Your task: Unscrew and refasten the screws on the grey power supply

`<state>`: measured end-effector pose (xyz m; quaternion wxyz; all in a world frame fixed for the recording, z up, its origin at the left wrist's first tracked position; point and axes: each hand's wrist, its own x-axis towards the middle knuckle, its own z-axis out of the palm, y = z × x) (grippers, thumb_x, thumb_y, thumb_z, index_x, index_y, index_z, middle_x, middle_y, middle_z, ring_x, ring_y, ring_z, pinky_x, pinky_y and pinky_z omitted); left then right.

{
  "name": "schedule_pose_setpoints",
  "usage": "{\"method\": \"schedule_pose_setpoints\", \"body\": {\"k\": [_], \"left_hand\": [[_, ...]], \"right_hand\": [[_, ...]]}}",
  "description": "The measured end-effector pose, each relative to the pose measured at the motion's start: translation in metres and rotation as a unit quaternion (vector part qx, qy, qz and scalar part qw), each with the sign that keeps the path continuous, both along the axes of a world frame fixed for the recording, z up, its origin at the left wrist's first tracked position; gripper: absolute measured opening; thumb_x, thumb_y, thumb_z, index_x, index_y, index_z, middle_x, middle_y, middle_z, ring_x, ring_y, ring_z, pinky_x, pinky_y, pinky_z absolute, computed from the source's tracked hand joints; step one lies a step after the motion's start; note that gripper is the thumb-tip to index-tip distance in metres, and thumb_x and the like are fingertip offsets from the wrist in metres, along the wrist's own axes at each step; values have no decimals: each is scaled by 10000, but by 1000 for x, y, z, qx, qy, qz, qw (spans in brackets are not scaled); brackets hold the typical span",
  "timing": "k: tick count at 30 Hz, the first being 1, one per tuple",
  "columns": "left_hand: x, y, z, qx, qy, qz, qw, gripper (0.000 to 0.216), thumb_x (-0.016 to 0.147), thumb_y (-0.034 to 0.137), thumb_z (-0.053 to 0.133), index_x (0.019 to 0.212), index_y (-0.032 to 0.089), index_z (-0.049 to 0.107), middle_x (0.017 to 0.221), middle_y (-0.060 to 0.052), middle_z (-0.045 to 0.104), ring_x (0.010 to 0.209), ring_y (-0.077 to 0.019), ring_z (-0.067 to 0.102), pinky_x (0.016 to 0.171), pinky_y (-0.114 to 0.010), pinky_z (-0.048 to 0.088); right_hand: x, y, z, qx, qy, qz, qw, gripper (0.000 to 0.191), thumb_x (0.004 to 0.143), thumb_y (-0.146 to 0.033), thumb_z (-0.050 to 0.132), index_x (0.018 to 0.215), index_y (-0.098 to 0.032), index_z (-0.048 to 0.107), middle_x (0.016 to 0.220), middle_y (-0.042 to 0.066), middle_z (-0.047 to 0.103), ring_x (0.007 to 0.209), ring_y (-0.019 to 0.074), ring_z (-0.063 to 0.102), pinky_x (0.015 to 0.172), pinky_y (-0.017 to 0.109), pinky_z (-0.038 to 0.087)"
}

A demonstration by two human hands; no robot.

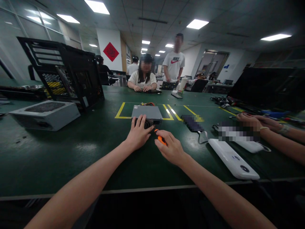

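A grey computer power supply unit (pixel 146 112) lies on the green table in front of me, its fan and socket side turned towards me. Coloured wires show behind it. My left hand (pixel 138 135) grips this near side, fingers over the dark fan grille and up to the top edge. In my right hand (pixel 172 149) is a screwdriver with an orange and black handle (pixel 161 140). Its shaft points at the lower right part of the unit's near face; whether the tip touches a screw is too small to tell.
A second power supply (pixel 45 116) and an open black computer case (pixel 69 73) stand at left. On the right lie a phone (pixel 192 123), a white power bank (pixel 232 159) with a cable, and a co-worker's hands (pixel 252 122). Yellow tape (pixel 119 110) marks the table. People are beyond.
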<state>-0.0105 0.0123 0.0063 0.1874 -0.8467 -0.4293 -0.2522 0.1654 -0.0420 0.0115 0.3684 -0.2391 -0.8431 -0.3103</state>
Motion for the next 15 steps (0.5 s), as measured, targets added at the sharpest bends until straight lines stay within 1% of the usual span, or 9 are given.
{"method": "schedule_pose_setpoints", "body": {"k": [2, 4, 7, 10, 12, 15], "left_hand": [[0, 0, 0, 1, -3, -4, 1000, 398, 806, 303, 558, 1203, 307, 527, 1428, -111, 266, 1317, -336, 206, 1048, -566, 142], [0, -1, 0, 1, -5, -5, 1000, 382, 800, 271, 557, 1181, 291, 544, 1424, -115, 278, 1313, -335, 218, 1047, -563, 146], [-1, -1, 2, 5, -9, -3, 1000, 321, 802, 203, 517, 1115, 237, 577, 1408, -131, 310, 1305, -318, 245, 1049, -546, 161], [-3, 1, 3, 9, -10, 0, 1000, 289, 806, 163, 472, 1076, 187, 570, 1385, -144, 345, 1296, -294, 269, 1056, -517, 180], [-4, 5, 4, 8, -21, 3, 1000, 294, 816, 147, 439, 1087, 171, 548, 1357, -136, 387, 1279, -268, 302, 1062, -479, 203], [-5, 11, 4, 4, -48, 0, 999, 332, 831, 141, 411, 1154, 150, 492, 1300, -113, 455, 1230, -228, 364, 1066, -425, 231]], "right_hand": [[0, 0, 0, -7, 1, 11, 1000, 210, 794, -53, 468, 958, -174, 519, 1109, 125, 504, 1120, 206, 481, 845, 332, 511], [2, 1, -1, -12, 8, 1, 1000, 204, 793, -66, 478, 961, -176, 514, 1120, 130, 497, 1115, 212, 482, 837, 340, 513], [4, 2, -3, -6, 10, -25, 1000, 211, 798, -80, 485, 968, -203, 502, 1077, 107, 509, 1066, 211, 503, 784, 343, 527], [5, 2, -4, -10, 23, -22, 999, 252, 796, -59, 467, 1012, -188, 466, 1112, 122, 491, 1072, 204, 501, 800, 340, 521], [5, 2, -3, -3, 29, -34, 999, 241, 791, -81, 501, 1002, -192, 466, 1098, 118, 496, 1056, 213, 506, 796, 351, 518], [4, 2, -3, 10, 20, -43, 999, 236, 789, -89, 514, 988, -208, 473, 1012, 92, 528, 994, 206, 525, 751, 335, 520]]}}
